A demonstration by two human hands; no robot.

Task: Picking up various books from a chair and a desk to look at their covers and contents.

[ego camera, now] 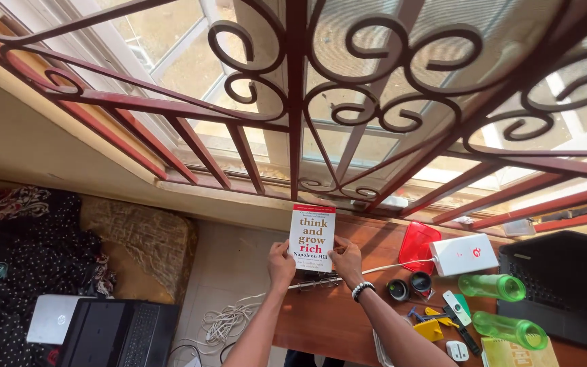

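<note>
book: white paperback (311, 237) with a red band on top. You hold it upright, cover facing you, at the far left end of the desk, just below the window sill.
left hand: your left hand (280, 264) grips the book's lower left corner. Thumb on the cover, other fingers curled behind it; how they sit back there, cannot tell.
right hand: your right hand (346, 259) grips the book's lower right corner, same clamp. Thumb in front, fingers wrapped behind. Beaded wristband (361, 290) on that wrist.
desk: reddish-brown wooden desk (321, 319), runs right from the book.
window grille: dark red iron grille (293, 102) with scrolls, above and behind the book.
glasses: pair of glasses (317, 281) on the desk, just below the book, between your wrists.
white box: small white device (464, 254), right of the book, white cable running from it towards your right hand.
red lid: red plastic piece (418, 245), between the book and the white box.
bottles: two green bottles (492, 286) lying on their sides, well right of the book, below the white box.
black laptop: open laptop (558, 285) at the desk's far right end, well apart from the book.
floor laptop: second dark laptop (120, 333) on the floor, down and left of the book.
cables: white cable tangle (224, 322) on the floor, below the book, beside the desk edge.
</note>
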